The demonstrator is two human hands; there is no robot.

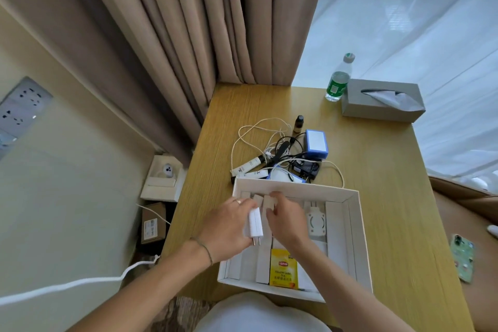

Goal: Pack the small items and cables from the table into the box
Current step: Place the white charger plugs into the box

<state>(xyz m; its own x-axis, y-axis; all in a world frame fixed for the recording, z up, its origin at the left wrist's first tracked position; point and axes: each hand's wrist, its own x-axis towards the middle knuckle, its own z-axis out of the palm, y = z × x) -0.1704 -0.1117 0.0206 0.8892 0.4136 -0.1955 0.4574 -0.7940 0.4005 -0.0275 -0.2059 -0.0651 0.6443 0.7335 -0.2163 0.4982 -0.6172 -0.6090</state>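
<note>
— Where's the box?

— The white box (358, 224) sits low in the centre of the frame on the wooden table (390, 197), lid off, with white dividers inside. A yellow tea packet (283, 268) lies at its lower edge, and a white round-faced fitting (315, 222) rests in a slot toward its right.

— And the hands?

— Both are over the box's left half. The left hand (223, 226) grasps a white plug adapter (255, 224), prongs pointing down the frame (there's a ring on one finger). The right hand (287, 219) is just beside it, fingers curled down among the dividers; whether they grasp anything, I cannot tell.

— What's still on the table?

— Just above the box, mid-frame, a tangle of white and black cables (272, 140) with two white tubes (246, 167), a small dark bottle (298, 124), a blue-edged device (316, 143) and a black adapter (307, 168).

— Anything further off?

— Upper right, a water bottle (339, 79) just beside a grey tissue box (382, 101). A phone (463, 261) lies at the right edge.
</note>
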